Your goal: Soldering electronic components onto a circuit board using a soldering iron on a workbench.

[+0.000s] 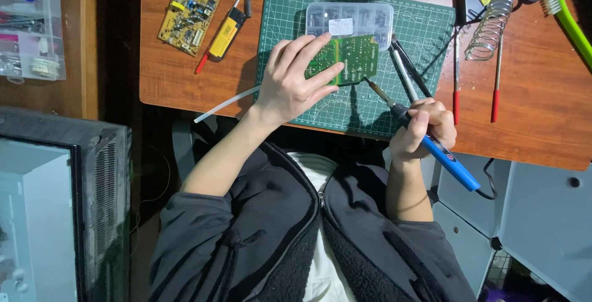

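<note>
A green circuit board (354,58) lies on the green cutting mat (419,24). My left hand (293,80) rests on the board's left side and pins it down with spread fingers. My right hand (425,130) grips a blue-handled soldering iron (431,145) like a pen. The iron's metal tip touches the board's lower right edge. A pair of dark tweezers (407,71) lies on the mat just right of the board.
A clear plastic parts box (350,18) sits above the board. A yellow circuit board (188,15) and a yellow lighter (225,34) lie on the wooden desk at left. A coil iron stand (490,28) and red-tipped probes (495,102) are at right. A white tube (225,103) crosses the desk edge.
</note>
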